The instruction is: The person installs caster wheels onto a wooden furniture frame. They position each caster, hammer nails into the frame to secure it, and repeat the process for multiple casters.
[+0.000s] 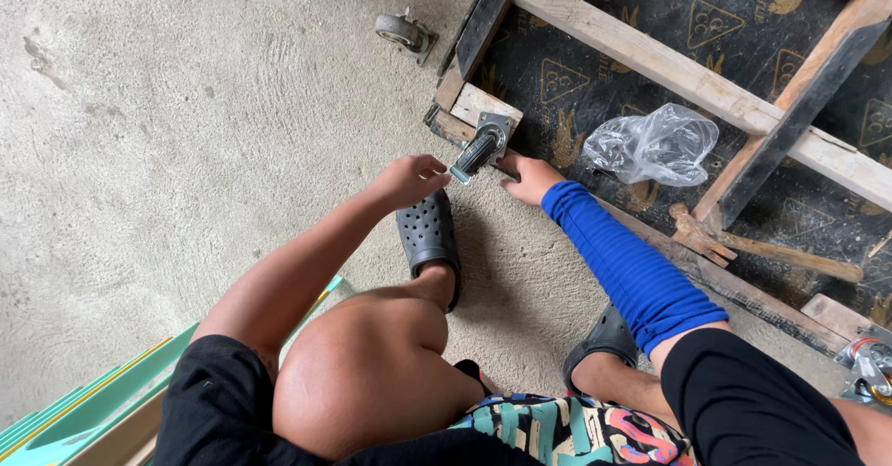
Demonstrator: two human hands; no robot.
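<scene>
Caster wheel (479,149) sits on wood block (472,105) at corner of upturned frame (650,62). My left hand (407,180) is curled, fingertips pinching something small by the wheel's end; can't tell what. Right hand (528,178) lies narrow beside the plate. I'd press plate flat w/ right, keep it square to block

Caster (480,148) on frame corner (474,104), between both hands.
</scene>
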